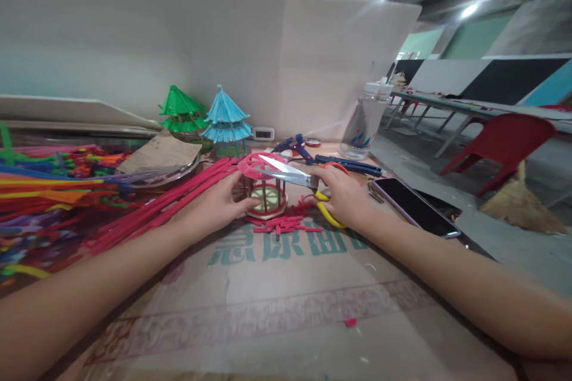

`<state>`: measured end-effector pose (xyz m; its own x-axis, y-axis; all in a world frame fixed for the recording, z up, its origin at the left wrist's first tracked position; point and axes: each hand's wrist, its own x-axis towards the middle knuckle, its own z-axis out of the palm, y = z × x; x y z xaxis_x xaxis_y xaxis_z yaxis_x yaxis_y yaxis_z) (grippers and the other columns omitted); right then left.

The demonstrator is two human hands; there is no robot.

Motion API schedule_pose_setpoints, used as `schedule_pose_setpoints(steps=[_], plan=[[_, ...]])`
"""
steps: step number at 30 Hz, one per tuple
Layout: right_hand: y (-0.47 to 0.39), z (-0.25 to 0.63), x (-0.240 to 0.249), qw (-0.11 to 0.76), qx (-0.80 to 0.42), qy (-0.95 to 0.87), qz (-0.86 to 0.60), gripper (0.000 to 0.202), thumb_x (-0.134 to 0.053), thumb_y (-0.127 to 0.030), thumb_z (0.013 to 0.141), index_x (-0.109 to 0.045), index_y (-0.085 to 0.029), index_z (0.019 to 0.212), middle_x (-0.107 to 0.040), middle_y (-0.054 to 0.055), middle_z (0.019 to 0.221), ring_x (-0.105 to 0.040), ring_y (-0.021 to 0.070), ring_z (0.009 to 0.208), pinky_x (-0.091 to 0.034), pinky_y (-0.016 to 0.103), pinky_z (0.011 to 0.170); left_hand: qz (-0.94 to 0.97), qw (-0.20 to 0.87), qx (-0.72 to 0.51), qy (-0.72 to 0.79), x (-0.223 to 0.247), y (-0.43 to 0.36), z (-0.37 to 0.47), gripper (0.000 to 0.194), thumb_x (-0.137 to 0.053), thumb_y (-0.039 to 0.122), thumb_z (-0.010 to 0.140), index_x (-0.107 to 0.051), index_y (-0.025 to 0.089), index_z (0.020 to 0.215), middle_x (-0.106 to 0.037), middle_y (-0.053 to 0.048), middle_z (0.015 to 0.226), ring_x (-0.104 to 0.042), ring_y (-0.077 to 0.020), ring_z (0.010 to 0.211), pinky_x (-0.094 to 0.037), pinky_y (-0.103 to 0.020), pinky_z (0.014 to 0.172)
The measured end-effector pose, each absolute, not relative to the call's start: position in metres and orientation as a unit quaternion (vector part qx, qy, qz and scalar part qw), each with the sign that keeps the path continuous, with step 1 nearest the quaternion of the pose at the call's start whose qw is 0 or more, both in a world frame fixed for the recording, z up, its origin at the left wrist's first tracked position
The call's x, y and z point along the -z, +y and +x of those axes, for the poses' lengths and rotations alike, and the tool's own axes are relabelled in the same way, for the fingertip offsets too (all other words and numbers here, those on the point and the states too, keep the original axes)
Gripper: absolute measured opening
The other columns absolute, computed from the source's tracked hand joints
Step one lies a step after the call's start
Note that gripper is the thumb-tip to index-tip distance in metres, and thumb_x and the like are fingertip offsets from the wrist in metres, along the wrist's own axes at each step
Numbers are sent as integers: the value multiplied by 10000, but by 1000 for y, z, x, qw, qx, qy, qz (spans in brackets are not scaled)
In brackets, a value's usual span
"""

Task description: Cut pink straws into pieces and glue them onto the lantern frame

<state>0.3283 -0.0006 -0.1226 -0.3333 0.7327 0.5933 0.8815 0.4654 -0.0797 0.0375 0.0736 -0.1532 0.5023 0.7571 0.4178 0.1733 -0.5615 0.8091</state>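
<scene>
- Our left hand (218, 205) steadies a small round frame with a pinkish-red ring top, brown posts and pale base (247, 166); fingers around its left side, thumb by the base.
- Our right hand (342, 193) holds steel scissors with yellow on the handle (292, 177), blades parted over the ring.
- Frame sits mid-bench (286, 309); short red cut pieces (279, 226) lie on its near side.
- Main risk: closing the blades off-line could nick the ring; cause, tips overlapping it.
- Left fingers close to the blades; a slip could pinch skin.
- Long fuzzy red stems (179, 199) run in from the left; a sleeve-less forearm could drag them and tug the frame.
- Blue glue gun (299, 144) on the far side, red light showing; possibly hot if we reach over.
- Contact between ring and blades: cannot tell.
</scene>
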Motion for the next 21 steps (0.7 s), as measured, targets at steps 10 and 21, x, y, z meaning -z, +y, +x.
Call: schedule_pose_setpoints(steps=[10,21], plan=[[-1,335,128,280,195,-798,-497,285,-728,-393,857,-657,-192,1046,-717,88,976,-648,240,830,-484,323,715,797,358,-379,305,150,71,37,534,-720,361,816,-573,210,1307,-694,-110,1263,-684,-306,1132,-564,-455,961],[7,336,127,340,100,-760,-544,492,-651,-541,874,-608,-153,1173,-669,102,959,-606,237,791,-462,340,694,789,322,-396,342,145,72,41,495,-725,394,802,-577,180,1223,-678,-105,1182,-669,-278,1087,-532,-456,982]])
